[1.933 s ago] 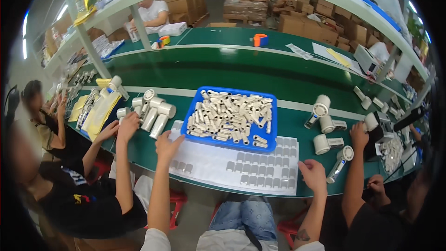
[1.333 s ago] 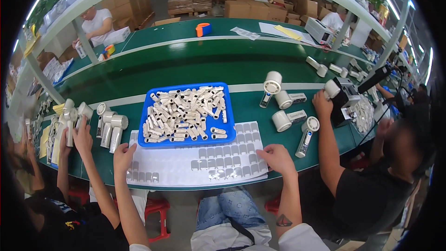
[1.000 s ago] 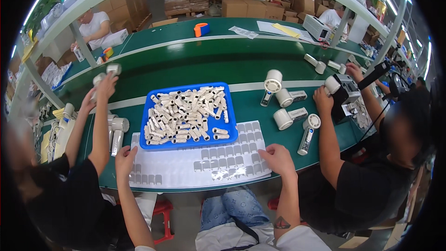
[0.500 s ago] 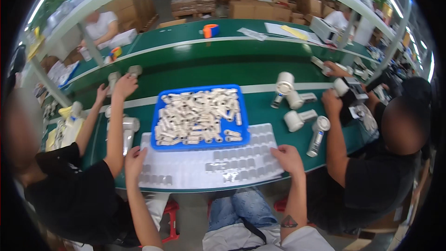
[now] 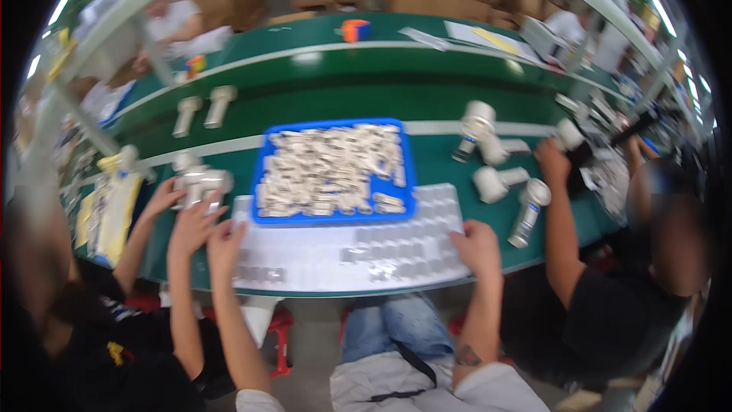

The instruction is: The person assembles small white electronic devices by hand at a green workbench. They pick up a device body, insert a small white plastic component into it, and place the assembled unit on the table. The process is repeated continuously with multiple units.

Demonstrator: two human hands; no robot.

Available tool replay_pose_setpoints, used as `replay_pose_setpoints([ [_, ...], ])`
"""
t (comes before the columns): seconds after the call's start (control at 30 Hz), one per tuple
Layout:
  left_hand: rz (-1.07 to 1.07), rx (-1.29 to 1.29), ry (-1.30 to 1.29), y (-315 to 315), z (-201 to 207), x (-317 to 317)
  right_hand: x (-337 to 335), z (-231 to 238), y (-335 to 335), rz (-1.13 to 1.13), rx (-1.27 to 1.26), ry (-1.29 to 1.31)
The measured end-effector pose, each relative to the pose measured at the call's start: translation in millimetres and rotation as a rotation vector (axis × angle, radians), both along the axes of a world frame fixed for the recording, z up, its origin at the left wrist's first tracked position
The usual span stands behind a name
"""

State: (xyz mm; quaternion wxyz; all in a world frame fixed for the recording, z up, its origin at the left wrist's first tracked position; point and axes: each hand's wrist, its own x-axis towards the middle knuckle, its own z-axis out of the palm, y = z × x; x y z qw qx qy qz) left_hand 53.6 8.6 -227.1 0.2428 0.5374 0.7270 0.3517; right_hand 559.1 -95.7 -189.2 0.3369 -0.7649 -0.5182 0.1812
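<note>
A white sheet of stickers (image 5: 305, 246) with rows of greyish labels lies at the table's near edge. At its left edge my left hand (image 5: 226, 250) is closed, thumb and fingers pinching the sheet. My right hand (image 5: 478, 249) grips the opposite edge, thumb on top. Resting over the sheet's far part is a blue tray (image 5: 335, 220), heaped with small whitish cylindrical parts (image 5: 324, 172). The picture is somewhat blurred, so the labels' print cannot be read.
Left of me, a co-worker's hands (image 5: 194, 221) touch white round-headed devices (image 5: 202, 179) close to my left hand. Similar devices (image 5: 496, 183) lie to the right, near another co-worker's hand (image 5: 553, 160). Two more (image 5: 217, 107) lie farther back. An orange-and-blue tape roll (image 5: 355, 30) sits beyond.
The left co-worker's hands have left the two far devices and come back beside my left hand. My hands keep hold of the sheet's edges. The view has shifted slightly.
</note>
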Motion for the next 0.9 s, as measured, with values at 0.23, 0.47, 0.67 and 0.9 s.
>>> replay_pose_setpoints([
  [0.23,0.058,0.027,-0.175,-12.6,23.6,23.8,-3.9,2.3,-8.6,-0.053,0.060,-0.056],
  [0.47,0.049,0.004,-0.223,-16.5,21.6,20.8,-11.1,21.2,-6.6,-0.091,-0.109,0.184],
  [0.67,0.049,0.013,-0.258,-15.0,17.9,10.3,-18.7,-1.9,-12.0,-0.108,0.042,-0.045],
  [0.9,0.104,-0.059,-0.323,-17.9,39.0,10.1,-18.6,19.8,-9.4,-0.104,-0.055,0.038],
])
